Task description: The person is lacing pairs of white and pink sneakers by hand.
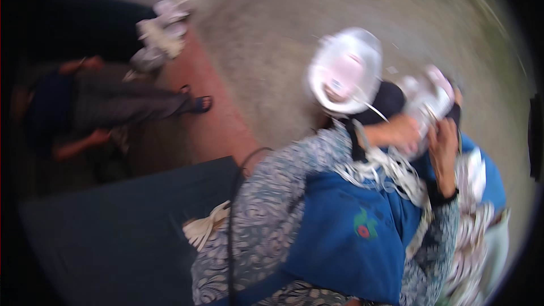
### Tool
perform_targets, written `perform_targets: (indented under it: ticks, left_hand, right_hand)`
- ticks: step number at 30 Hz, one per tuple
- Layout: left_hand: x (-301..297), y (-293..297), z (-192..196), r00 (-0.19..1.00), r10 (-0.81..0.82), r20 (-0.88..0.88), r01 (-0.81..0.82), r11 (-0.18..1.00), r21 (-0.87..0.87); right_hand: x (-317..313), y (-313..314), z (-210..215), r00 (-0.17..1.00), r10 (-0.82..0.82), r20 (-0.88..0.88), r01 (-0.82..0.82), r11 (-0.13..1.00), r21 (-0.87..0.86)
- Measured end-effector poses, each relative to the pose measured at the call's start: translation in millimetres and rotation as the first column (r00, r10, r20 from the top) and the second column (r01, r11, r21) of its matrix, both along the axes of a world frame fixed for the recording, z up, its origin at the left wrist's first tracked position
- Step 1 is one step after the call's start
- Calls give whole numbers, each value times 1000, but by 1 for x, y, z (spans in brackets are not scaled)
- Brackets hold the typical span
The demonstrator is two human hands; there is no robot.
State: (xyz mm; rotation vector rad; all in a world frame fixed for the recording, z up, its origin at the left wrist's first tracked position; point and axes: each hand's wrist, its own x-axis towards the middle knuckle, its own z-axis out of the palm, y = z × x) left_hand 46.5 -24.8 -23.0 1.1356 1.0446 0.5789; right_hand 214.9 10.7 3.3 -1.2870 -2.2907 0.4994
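A white and pink shoe (426, 105) is held up in front of my lap, blurred by motion. My left hand (399, 133) is closed around its near side. My right hand (443, 141) has its fingers bent together against the shoe's right side; what they pinch is too blurred to make out. A bundle of white shoelaces (391, 167) lies over my blue apron (345, 238), just below both hands. Beyond my left hand stands a white oval basin (371, 59) with a pale pink piece (347, 73) in it.
Stacked white and pink shoes (470, 238) fill the space at my right. A dark table (130, 221) with pale laces (208, 225) on its edge is at my left. A person in dark trousers (130, 96) stands far left, near a shoe pile (161, 34). A black cable (231, 238) hangs beside my left sleeve.
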Motion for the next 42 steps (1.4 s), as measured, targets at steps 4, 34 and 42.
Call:
perform_targets:
  ticks: [4,34,42]
  left_hand:
    - [1,-9,21,992,94,-80,-96,995,-27]
    - [-55,-41,74,968,-245,-61,220,936,-276]
    - [-39,-40,80,987,-99,-124,88,992,-88]
  right_hand:
    - [-6,-6,3,993,20,112,-30,996,84]
    - [2,-12,-13,990,-22,-136,4,992,-125]
    - [-5,14,-19,993,19,114,6,976,-216]
